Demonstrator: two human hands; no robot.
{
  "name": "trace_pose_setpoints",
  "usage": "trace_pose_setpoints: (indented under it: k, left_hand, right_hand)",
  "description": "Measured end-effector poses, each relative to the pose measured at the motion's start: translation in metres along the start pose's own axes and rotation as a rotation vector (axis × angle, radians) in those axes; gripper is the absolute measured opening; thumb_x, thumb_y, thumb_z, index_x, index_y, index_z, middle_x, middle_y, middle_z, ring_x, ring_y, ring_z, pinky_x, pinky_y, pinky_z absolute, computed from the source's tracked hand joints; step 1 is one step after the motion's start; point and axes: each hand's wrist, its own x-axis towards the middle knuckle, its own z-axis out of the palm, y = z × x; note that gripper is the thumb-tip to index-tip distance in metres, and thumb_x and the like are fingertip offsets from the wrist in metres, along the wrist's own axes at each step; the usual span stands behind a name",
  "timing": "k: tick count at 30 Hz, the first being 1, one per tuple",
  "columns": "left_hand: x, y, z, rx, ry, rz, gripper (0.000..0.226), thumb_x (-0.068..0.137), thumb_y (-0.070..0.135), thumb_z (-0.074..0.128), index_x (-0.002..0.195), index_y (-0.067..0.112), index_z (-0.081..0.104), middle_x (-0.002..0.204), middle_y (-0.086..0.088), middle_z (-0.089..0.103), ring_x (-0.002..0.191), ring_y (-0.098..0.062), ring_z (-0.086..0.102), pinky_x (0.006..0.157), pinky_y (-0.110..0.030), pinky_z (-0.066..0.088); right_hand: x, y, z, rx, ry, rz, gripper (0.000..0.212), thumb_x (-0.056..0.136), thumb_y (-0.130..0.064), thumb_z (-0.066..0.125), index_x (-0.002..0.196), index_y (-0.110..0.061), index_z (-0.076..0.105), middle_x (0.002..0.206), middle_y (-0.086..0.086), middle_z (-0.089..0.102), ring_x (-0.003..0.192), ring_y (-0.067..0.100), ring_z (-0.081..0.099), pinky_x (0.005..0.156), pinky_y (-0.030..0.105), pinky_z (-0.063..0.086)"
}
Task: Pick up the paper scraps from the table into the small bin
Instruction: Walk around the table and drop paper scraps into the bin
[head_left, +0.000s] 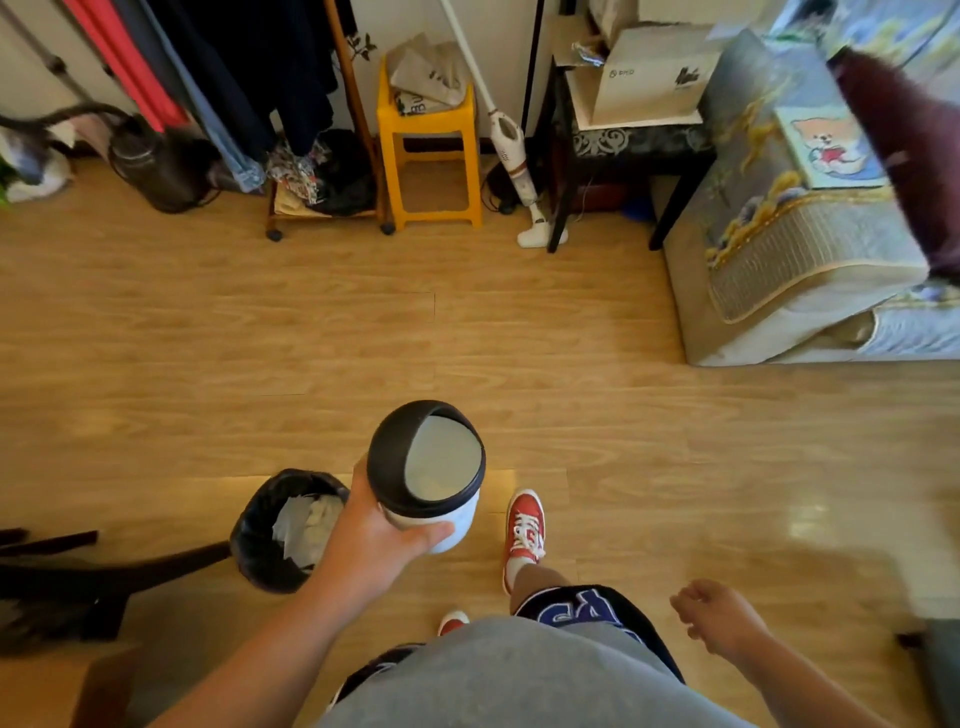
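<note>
My left hand (382, 535) grips a small white bin (452, 525) by its side and holds it upright above the wooden floor. The bin has a black ring lid (387, 457) with a pale swing flap. My right hand (719, 616) hangs at the lower right with loosely curled fingers and nothing in it. No table and no loose paper scraps show in this view. A larger floor bin (260, 540) with a black liner stands just left of my left hand; crumpled white paper (306, 519) lies inside it.
A dark chair leg (130, 571) juts in from the left edge. Across the floor stand a clothes rack (291, 104), a yellow stool (428, 156), a white stick vacuum (511, 150) and a dark side table (623, 150). A covered sofa (789, 234) fills the right.
</note>
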Motion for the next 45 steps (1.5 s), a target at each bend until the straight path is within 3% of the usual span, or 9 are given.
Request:
trace_pose_setpoints:
  k: [3,8,15,21,25,30,33,36,45]
  left_hand:
    - [0.041,0.025,0.005,0.012,0.033,0.005,0.103,0.047,0.048,0.091,0.124,0.075,0.027,0.122,0.043,0.052,0.116,0.018,0.051,0.092,-0.025,0.049]
    - [0.075,0.047,-0.013,-0.101,0.159,-0.147,0.117,0.044,0.040,0.092,0.144,0.046,0.031,0.129,0.017,0.056,0.122,-0.015,0.057,0.097,-0.053,0.056]
    - [0.090,0.026,-0.066,-0.173,0.455,-0.302,0.108,0.062,0.010,0.097,0.148,0.030,0.034,0.123,0.007,0.057,0.121,-0.025,0.057,0.100,-0.044,0.051]
    - [0.135,-0.002,-0.121,-0.239,0.607,-0.425,0.100,0.065,0.015,0.096,0.141,0.036,0.033,0.122,0.007,0.056,0.099,-0.008,0.060,0.055,-0.008,0.052]
    - [0.175,0.001,-0.164,-0.251,0.614,-0.415,0.105,0.064,0.020,0.098,0.146,0.030,0.034,0.129,0.002,0.057,0.118,-0.021,0.058,0.095,-0.037,0.050]
    - [0.236,0.020,-0.211,-0.228,0.609,-0.360,0.105,0.059,0.021,0.099,0.144,0.028,0.039,0.122,0.010,0.057,0.114,-0.014,0.057,0.096,-0.037,0.051]
    - [0.282,0.036,-0.236,-0.231,0.625,-0.322,0.109,0.059,0.021,0.099,0.146,0.031,0.034,0.116,0.021,0.054,0.107,-0.001,0.056,0.087,-0.018,0.047]
    - [0.329,0.053,-0.259,-0.266,0.618,-0.281,0.106,0.061,0.022,0.098,0.139,0.041,0.029,0.115,0.033,0.047,0.099,0.030,0.051,0.072,0.001,0.043]
    - [0.428,0.075,-0.331,-0.386,0.762,-0.339,0.111,0.046,0.050,0.091,0.140,0.047,0.030,0.123,0.030,0.051,0.103,0.031,0.049,0.082,-0.012,0.049]
  right_hand:
    - [0.033,-0.039,-0.028,-0.058,-0.011,-0.008,0.017,0.087,-0.025,0.067,0.079,-0.010,0.067,0.069,0.009,0.069,0.057,0.022,0.061,0.053,0.027,0.041]
    - [0.057,-0.169,-0.064,-0.177,-0.079,-0.158,0.022,0.089,-0.019,0.067,0.069,-0.013,0.060,0.074,0.012,0.065,0.068,0.026,0.058,0.063,0.030,0.042]
    - [0.064,-0.380,-0.047,-0.440,-0.176,-0.469,0.022,0.092,-0.027,0.062,0.092,-0.005,0.068,0.088,0.014,0.069,0.078,0.028,0.063,0.073,0.033,0.048]
    - [0.062,-0.537,0.002,-0.572,-0.248,-0.611,0.017,0.093,-0.028,0.060,0.079,-0.018,0.060,0.092,0.008,0.064,0.090,0.031,0.061,0.078,0.036,0.047]
    - [0.059,-0.609,0.014,-0.644,-0.260,-0.640,0.017,0.094,-0.027,0.060,0.089,-0.012,0.065,0.099,0.012,0.068,0.096,0.032,0.064,0.085,0.037,0.049]
    - [0.074,-0.661,0.001,-0.677,-0.200,-0.609,0.022,0.092,-0.021,0.063,0.071,-0.015,0.058,0.093,0.017,0.069,0.091,0.037,0.066,0.083,0.040,0.050]
    - [0.093,-0.688,-0.012,-0.690,-0.174,-0.547,0.025,0.091,-0.023,0.065,0.068,-0.016,0.057,0.079,0.012,0.064,0.074,0.030,0.063,0.071,0.033,0.046]
    - [0.118,-0.725,-0.023,-0.737,-0.170,-0.503,0.024,0.090,-0.024,0.066,0.070,-0.014,0.058,0.081,0.012,0.061,0.074,0.027,0.057,0.070,0.032,0.041]
    - [0.151,-0.909,0.017,-0.975,-0.218,-0.569,0.017,0.094,-0.020,0.059,0.081,-0.008,0.057,0.095,0.018,0.065,0.094,0.033,0.064,0.086,0.036,0.049]
